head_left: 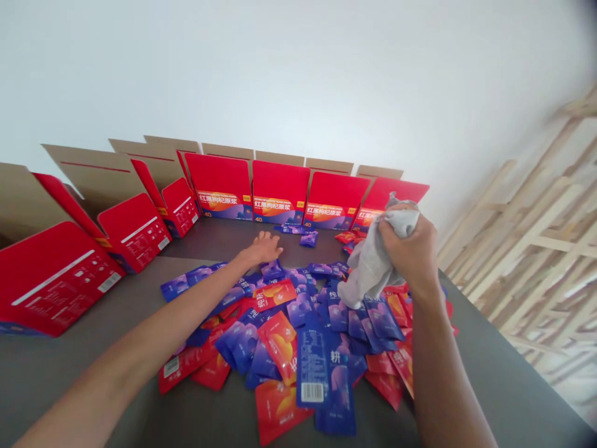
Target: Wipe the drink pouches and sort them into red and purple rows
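Observation:
My right hand (413, 249) is closed round a bunched grey cloth (373, 264), held up over the right side of a heap of red and blue sachets (303, 323) spread on the dark table (116, 305). My left hand (265, 247) reaches far forward, palm down, fingers spread, resting near the far edge of the heap beside a few blue sachets (298, 231). Nothing is in it.
A curved row of open red cartons (280, 193) with raised cardboard flaps stands along the back and left of the table, the nearest one (51, 280) at far left. Wooden slat frames (536, 236) lean at the right. A white wall is behind.

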A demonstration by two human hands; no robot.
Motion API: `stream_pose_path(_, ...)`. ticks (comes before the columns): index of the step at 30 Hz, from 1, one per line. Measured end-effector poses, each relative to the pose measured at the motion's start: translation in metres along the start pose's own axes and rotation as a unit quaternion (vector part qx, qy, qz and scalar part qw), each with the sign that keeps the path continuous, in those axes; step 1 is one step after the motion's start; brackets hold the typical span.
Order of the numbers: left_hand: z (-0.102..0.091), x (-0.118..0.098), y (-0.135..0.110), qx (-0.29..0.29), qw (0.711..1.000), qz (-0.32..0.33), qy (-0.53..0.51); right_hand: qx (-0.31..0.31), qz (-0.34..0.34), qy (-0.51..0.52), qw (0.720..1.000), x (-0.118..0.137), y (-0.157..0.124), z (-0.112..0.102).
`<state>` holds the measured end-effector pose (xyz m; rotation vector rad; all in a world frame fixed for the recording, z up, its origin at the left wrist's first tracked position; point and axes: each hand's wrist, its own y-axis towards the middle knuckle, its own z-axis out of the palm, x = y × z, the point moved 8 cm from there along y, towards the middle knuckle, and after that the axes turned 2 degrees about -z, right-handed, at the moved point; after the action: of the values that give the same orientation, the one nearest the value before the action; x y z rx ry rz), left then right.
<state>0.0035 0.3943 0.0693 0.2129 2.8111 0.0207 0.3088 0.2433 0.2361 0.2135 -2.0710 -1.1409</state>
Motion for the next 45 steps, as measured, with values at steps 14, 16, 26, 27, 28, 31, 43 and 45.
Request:
stream_pose_path(14, 0.045, -0.093, 0.049, 0.009, 0.941, 0.051, -0.334, 0.07, -0.028, 0.047, 0.996, 0.005, 0.003, 0.001)
stream_pose_path(16, 0.049, -0.085, 0.051, 0.017, 0.941, 0.029, -0.337, 0.075, -0.032, 0.048, 0.996, 0.007, 0.002, 0.004)
stream_pose_path(26, 0.022, -0.082, -0.01, 0.026, 0.817, -0.003, -0.577, 0.093, -0.052, 0.09, 0.99, 0.012, -0.016, 0.058)
stream_pose_path(27, 0.016, -0.085, -0.024, 0.021, 0.796, 0.01, -0.604, 0.099, -0.056, 0.096, 0.989, 0.014, -0.02, 0.067)
stream_pose_path(28, 0.01, -0.088, -0.038, 0.015, 0.777, 0.022, -0.629, 0.107, -0.061, 0.104, 0.987, 0.017, -0.025, 0.076)
stream_pose_path(31, -0.006, -0.095, -0.078, -0.01, 0.731, 0.05, -0.681, 0.146, -0.079, 0.132, 0.977, 0.032, -0.044, 0.101)
stream_pose_path(43, -0.061, -0.073, -0.118, -0.088, 0.646, 0.057, -0.756, 0.227, -0.125, 0.161, 0.952, 0.095, -0.103, 0.129)
stream_pose_path(45, -0.058, -0.078, -0.119, -0.071, 0.654, 0.068, -0.75, 0.203, -0.115, 0.146, 0.961, 0.09, -0.098, 0.125)
